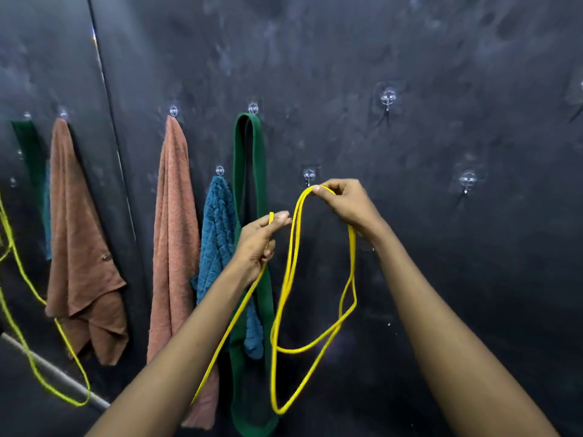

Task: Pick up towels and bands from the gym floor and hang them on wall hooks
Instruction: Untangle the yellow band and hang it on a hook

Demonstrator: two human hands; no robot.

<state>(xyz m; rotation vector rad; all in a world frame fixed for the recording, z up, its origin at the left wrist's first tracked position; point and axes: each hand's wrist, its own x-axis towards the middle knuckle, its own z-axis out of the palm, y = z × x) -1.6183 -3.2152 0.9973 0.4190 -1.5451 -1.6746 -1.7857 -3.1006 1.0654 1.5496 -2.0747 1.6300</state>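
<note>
The right hand (344, 203) pinches the gathered top of the thin yellow band (285, 298) just below a bare clear wall hook (309, 177). The left hand (257, 244) pinches another stretch of it lower down, and the loops dangle between the arms. This looks like the hanging step: next, the pinched bend needs lifting over the hook's tip, clear of the green band (249, 184) alongside.

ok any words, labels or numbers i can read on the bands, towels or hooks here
None can be read: no words, numbers or logos show on the yellow band, green band, pink towel, blue towel, hooks or wall.
Small mark on the brown towel: too small to tell.
</note>
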